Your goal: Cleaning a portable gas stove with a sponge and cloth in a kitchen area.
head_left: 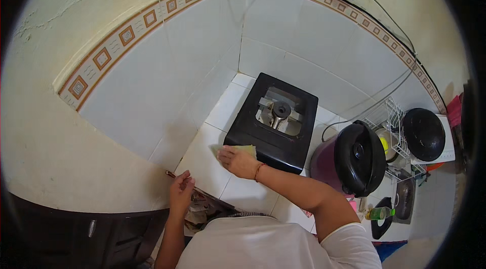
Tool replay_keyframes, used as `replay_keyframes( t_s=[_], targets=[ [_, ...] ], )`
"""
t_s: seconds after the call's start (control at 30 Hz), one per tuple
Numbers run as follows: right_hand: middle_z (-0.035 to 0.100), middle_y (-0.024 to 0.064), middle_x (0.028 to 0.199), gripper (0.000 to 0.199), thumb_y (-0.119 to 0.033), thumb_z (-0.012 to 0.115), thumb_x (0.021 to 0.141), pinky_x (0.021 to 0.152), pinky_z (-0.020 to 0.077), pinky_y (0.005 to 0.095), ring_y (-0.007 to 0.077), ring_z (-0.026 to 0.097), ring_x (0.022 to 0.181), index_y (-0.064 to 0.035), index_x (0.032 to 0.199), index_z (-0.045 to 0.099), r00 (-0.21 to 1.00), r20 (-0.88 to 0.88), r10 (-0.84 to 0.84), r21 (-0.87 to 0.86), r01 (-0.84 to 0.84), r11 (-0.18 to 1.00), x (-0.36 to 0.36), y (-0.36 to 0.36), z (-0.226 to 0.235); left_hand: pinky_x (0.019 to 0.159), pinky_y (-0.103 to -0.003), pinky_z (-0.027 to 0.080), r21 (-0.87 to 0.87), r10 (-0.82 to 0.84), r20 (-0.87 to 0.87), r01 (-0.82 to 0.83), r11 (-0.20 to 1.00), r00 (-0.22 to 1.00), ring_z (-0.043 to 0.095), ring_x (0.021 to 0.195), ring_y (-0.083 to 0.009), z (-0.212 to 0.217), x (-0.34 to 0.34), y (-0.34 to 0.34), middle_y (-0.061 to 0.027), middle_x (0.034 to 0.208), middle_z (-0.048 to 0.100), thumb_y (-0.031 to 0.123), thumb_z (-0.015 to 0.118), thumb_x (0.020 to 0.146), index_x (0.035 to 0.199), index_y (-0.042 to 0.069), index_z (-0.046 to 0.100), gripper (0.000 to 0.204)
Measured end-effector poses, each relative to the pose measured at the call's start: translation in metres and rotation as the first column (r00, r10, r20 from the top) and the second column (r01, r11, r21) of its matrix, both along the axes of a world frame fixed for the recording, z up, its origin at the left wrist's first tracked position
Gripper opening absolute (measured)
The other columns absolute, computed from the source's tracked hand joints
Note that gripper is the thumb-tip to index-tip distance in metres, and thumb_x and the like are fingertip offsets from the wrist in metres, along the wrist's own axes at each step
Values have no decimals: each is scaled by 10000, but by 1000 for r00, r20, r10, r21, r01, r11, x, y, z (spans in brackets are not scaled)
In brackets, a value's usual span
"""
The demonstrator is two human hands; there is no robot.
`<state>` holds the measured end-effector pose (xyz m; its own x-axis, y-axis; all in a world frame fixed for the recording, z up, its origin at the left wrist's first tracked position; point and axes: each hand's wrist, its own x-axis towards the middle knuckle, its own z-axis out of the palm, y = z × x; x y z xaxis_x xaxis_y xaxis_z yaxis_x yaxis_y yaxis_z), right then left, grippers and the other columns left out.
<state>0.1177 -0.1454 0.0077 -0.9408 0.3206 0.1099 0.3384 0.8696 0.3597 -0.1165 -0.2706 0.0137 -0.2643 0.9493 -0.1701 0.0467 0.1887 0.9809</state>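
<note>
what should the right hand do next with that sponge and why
Probably slide the sponge rightward along the near edge of the stove: the right hand already has it at the near left corner, and the burner sits farther back, out of that path.

A white tiled counter [249, 195] bears a black stove [282, 111] and (to its right) a purple, black-lidded cooker [358, 155].

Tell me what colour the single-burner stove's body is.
The stove has a glossy black body; it shows best in the head view.
</note>
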Motion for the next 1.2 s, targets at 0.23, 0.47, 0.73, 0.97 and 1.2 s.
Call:
replay_keyframes(
  t_s=[0.23,0.47,0.73,0.97,1.2],
  targets=[
    [565,38,1262,370,-94,527,773,1129,236,405,158,435,1282,-93,1129,630,992,-109,-60,-342,20,939,53,-2,32,889,-286,458,41,-84,-38,86,996,996,556,1022,-163,7,-2,3,-92,1112,565,90,641,867,1225,-51,534,399],
    [478,67,1372,495,-101,532,792,1091,302,393,215,422,1291,-123,1287,529,848,-276,-451,-225,400,889,123,-78,43,866,-279,465,-63,-3,22,4,998,1000,582,944,-152,-2,-13,-18,-93,1044,615,72,626,864,1200,-56,556,366],
    [452,93,1391,496,-132,488,832,1103,305,347,197,398,1314,-19,1314,468,923,-165,-347,-265,297,917,126,-119,-16,858,-276,465,-94,-96,-75,89,992,993,582,964,-150,-13,-9,-3,-103,1065,619,85,632,857,1197,-53,567,373],
    [479,120,1359,477,-113,487,834,1082,338,358,227,442,1275,-6,1299,466,839,-316,-443,-371,320,872,51,-101,-36,861,-290,469,-62,-263,-148,256,965,953,575,1002,-173,9,19,22,-111,1140,595,82,637,852,1201,-40,564,377],
    [505,48,1349,506,-106,548,818,1056,337,468,193,445,1272,-77,1318,472,721,-346,-600,-289,527,799,140,-149,-29,818,-283,475,-37,-267,-190,265,964,945,567,955,-144,-6,-4,16,-127,1077,603,118,656,850,1228,-35,538,425]
  ],
)
